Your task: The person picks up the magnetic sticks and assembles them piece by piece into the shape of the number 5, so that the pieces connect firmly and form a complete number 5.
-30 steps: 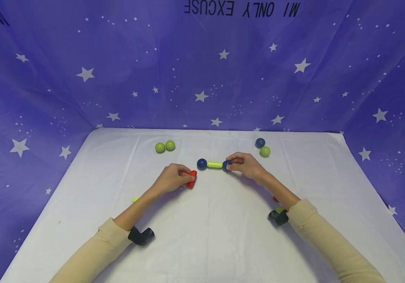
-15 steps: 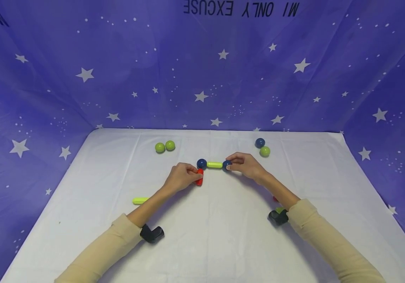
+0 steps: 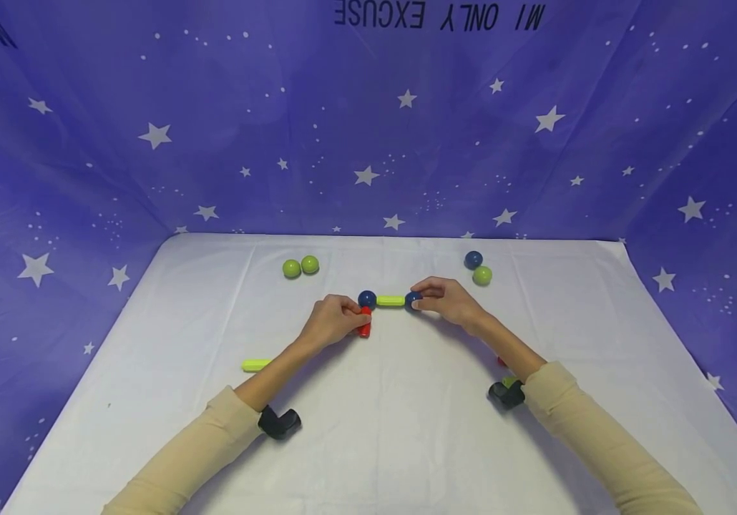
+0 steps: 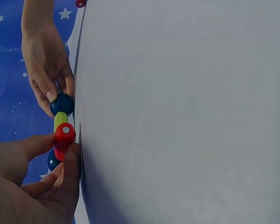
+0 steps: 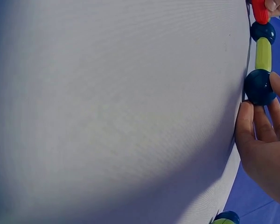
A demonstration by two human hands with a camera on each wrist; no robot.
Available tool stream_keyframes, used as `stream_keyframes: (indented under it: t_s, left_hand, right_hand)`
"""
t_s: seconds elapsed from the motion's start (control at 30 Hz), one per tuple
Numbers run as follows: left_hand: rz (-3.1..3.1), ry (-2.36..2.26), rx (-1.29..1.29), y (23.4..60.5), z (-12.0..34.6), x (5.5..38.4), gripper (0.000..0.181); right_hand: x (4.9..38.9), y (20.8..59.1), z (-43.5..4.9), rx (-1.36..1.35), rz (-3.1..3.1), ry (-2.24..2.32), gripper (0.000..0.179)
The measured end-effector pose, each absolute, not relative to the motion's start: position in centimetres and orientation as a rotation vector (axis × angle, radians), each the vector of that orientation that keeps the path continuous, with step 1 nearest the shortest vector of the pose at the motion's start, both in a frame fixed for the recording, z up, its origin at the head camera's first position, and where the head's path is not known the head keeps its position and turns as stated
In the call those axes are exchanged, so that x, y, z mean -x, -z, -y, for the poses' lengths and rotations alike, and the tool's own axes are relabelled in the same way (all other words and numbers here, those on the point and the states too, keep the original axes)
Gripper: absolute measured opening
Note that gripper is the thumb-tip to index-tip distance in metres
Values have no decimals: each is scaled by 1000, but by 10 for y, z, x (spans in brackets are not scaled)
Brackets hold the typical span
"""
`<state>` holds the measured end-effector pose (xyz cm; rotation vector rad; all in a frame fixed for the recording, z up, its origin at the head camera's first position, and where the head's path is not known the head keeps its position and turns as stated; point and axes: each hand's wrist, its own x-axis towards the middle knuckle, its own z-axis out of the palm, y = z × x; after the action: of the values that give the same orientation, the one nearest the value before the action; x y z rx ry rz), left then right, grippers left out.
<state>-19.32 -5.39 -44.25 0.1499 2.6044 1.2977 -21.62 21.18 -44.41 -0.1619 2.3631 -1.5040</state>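
My left hand (image 3: 330, 320) pinches a red magnetic rod (image 3: 365, 323) between thumb and fingers. The rod's far end meets a dark blue ball (image 3: 367, 300), and a round metal dot shows on its near end in the left wrist view. From that ball a yellow-green rod (image 3: 391, 301) runs right to a second dark blue ball (image 5: 260, 87). My right hand (image 3: 448, 300) holds this second ball, thumb on one side and fingers on the other. Ball, rod and ball lie in one line on the white cloth, with the red rod pointing toward me.
Two green balls (image 3: 300, 266) sit at the back left. A blue ball (image 3: 474, 260) and a green ball (image 3: 482, 275) stand together at the back right. Beside my left forearm lies a yellow-green rod (image 3: 255, 365). Red and green pieces (image 3: 508, 382) are partly hidden by my right forearm.
My left hand has moved right with the red rod, bringing its far end up to the left blue ball. The rod has turned to point straighter away from me. The right hand stays in place.
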Motion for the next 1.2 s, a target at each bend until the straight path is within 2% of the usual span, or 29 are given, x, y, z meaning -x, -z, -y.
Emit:
stream_keyframes:
  t_s: [0.33,0.77,0.93,1.2]
  left_hand:
    - [-2565,-1449,-286,446,54,214,41]
    - [-2523,-1424,-406,450,53,225,34]
    - [-2518,-1418,-392,450,53,224,35]
    - [-2507,-1419,-376,450,53,224,36]
  right_hand:
    - [217,445,-212,185,-2362,1514,35]
    - [216,438,-213,212,-2421,1453,38]
    - [217,429,-231,206,-2558,1454,40]
    - [220,422,-281,-8,-2871,1444,35]
